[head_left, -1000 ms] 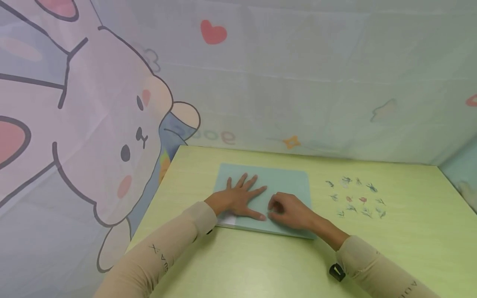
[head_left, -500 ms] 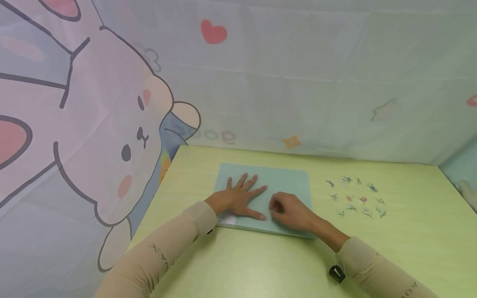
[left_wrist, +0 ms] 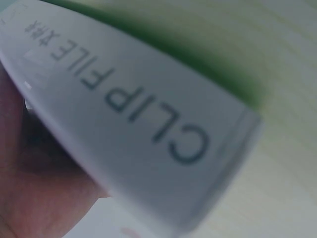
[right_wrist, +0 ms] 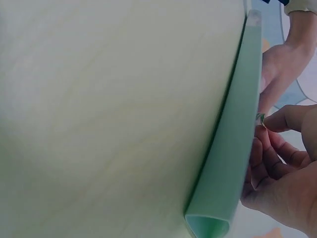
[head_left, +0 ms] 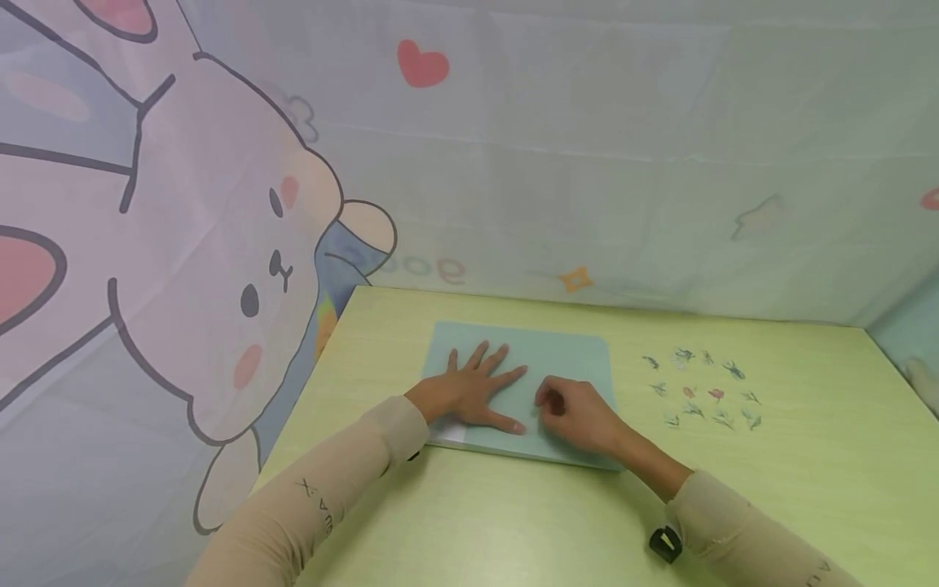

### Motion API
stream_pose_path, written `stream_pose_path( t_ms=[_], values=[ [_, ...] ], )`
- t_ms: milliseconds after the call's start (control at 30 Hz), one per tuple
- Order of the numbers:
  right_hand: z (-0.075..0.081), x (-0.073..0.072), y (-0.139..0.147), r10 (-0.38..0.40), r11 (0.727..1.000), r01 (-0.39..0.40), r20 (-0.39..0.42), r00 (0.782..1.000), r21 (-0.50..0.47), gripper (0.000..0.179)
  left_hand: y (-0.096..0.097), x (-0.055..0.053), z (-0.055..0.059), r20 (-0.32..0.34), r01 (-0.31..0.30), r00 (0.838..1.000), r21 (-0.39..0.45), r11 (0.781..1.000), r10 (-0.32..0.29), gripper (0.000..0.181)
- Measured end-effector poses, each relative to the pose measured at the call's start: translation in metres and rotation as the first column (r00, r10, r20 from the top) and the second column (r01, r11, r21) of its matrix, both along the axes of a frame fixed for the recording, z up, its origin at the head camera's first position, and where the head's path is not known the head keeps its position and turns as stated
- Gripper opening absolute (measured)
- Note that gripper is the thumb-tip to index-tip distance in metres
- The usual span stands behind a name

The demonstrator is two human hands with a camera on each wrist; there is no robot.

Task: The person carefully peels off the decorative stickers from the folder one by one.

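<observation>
A pale green clip file folder (head_left: 565, 346) lies closed on the table. My left hand (head_left: 469, 395) rests flat on its cover with the fingers spread. Over the right part of the cover, my right hand (head_left: 583, 416) pinches a small green-and-white piece (right_wrist: 261, 119) between thumb and fingertips, its other fingers curled close to the folder. The piece looks like a sticker; most of it is hidden by the fingertips. The left wrist view has the folder's white spine label (left_wrist: 124, 109) with "CLIP FILE" printed on it, beside part of the left hand.
To the right of the folder, several small leaf-like stickers (head_left: 691, 410) lie spread on the yellow-green table (head_left: 814, 481), among them two reddish ones (head_left: 716, 395). A printed curtain (head_left: 587, 163) with a rabbit hangs behind and to the left.
My right hand has shifted slightly to the right over the cover, away from the left thumb. The left hand and the folder stay in place.
</observation>
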State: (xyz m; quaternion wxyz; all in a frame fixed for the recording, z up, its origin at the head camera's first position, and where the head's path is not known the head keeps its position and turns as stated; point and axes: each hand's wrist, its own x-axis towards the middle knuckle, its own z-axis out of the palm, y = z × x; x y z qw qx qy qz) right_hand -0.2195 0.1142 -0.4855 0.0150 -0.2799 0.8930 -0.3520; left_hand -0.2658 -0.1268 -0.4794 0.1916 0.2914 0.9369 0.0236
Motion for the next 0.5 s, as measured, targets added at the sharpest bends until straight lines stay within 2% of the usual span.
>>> stream_pose_path(
  t_ms=[333,500],
  values=[
    [0.017,-0.005,0.021,-0.017,1.0,0.017,0.051,0.999,0.0,0.009,0.004,-0.001,0.005,0.0,-0.011,1.0,-0.005,1.0,0.011,0.107],
    [0.02,-0.009,0.034,-0.021,0.999,0.022,0.058,0.998,-0.029,0.006,0.006,-0.003,0.006,0.003,-0.014,1.0,0.006,1.0,0.014,0.106]
  ],
)
